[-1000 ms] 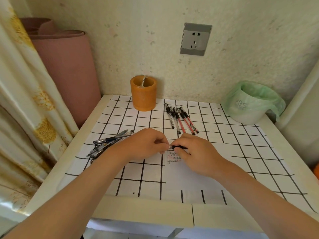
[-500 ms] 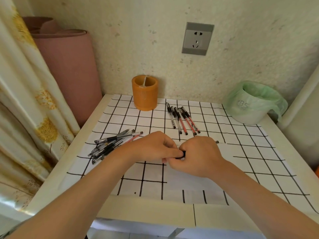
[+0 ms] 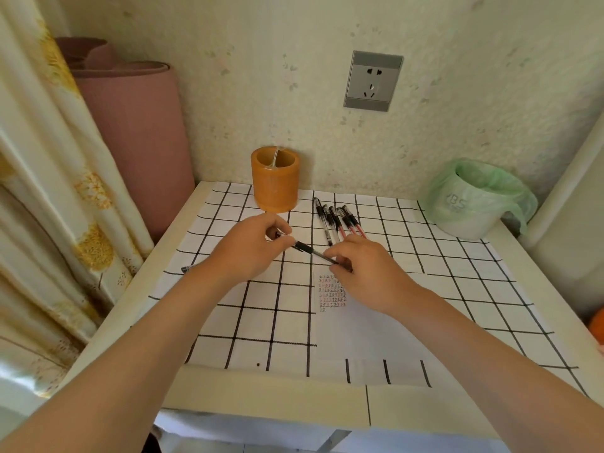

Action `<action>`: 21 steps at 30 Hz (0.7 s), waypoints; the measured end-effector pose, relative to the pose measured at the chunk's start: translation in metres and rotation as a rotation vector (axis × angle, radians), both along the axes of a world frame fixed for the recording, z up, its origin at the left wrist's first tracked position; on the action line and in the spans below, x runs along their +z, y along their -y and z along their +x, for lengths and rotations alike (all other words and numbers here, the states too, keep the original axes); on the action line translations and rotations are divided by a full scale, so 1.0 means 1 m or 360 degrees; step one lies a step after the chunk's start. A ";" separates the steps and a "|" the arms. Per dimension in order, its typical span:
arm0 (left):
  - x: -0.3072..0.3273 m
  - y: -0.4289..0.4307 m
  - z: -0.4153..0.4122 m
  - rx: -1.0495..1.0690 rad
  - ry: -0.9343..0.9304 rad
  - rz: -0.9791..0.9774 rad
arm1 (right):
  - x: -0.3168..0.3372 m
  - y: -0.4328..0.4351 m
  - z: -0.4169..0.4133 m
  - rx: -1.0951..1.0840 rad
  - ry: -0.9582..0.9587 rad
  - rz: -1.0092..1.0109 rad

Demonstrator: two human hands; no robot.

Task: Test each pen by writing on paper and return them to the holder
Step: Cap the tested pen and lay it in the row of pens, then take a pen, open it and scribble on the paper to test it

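Both hands have drawn apart since the earlier frame. The left hand [image 3: 248, 251] pinches one end of the pen [image 3: 312, 252] in curled fingers, and the right hand [image 3: 369, 273] pinches the other end. The pen is over the middle of the desk [image 3: 261, 390], between the orange holder [image 3: 275, 183] at the far edge and the marked paper [image 3: 331, 294]. A row of pens [image 3: 336, 220] lies just right of the holder.

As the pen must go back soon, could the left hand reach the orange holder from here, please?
Probably yes. The left hand is close in front of the holder with nothing between them, though it pinches one end of the pen that the right hand also holds.
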State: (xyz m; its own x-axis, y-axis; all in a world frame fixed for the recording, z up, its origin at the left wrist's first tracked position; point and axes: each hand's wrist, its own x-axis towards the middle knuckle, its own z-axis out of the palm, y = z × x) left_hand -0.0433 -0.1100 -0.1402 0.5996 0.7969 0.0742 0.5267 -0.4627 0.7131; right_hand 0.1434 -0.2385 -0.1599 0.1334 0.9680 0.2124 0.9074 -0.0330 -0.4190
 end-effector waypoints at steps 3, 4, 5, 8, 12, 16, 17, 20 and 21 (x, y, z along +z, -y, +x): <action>-0.001 -0.003 -0.006 0.0124 -0.0042 0.0087 | 0.007 -0.012 -0.007 -0.0108 0.0037 -0.0009; 0.000 -0.005 -0.009 0.0165 -0.0088 0.0147 | 0.009 -0.018 -0.009 -0.0163 0.0030 -0.0017; 0.000 -0.009 -0.014 0.0202 -0.0133 0.0201 | 0.010 -0.024 -0.011 -0.0220 0.0002 -0.0026; 0.003 -0.019 -0.032 0.0251 -0.0228 0.0247 | 0.009 -0.043 -0.015 -0.0381 -0.0133 -0.0053; -0.001 -0.030 -0.061 0.0244 -0.0335 0.0362 | -0.003 -0.066 -0.019 -0.0464 -0.0088 -0.0104; -0.011 -0.038 -0.085 0.0148 -0.0370 0.0331 | -0.011 -0.081 -0.020 -0.0528 -0.0006 -0.0088; -0.012 -0.038 -0.089 0.0129 -0.0395 0.0309 | -0.013 -0.084 -0.020 -0.0543 0.0015 -0.0091; -0.015 -0.038 -0.095 0.0095 -0.0443 0.0301 | -0.015 -0.089 -0.019 -0.0582 0.0143 -0.0191; -0.016 -0.038 -0.096 0.0090 -0.0462 0.0315 | -0.015 -0.090 -0.018 -0.0592 0.0192 -0.0209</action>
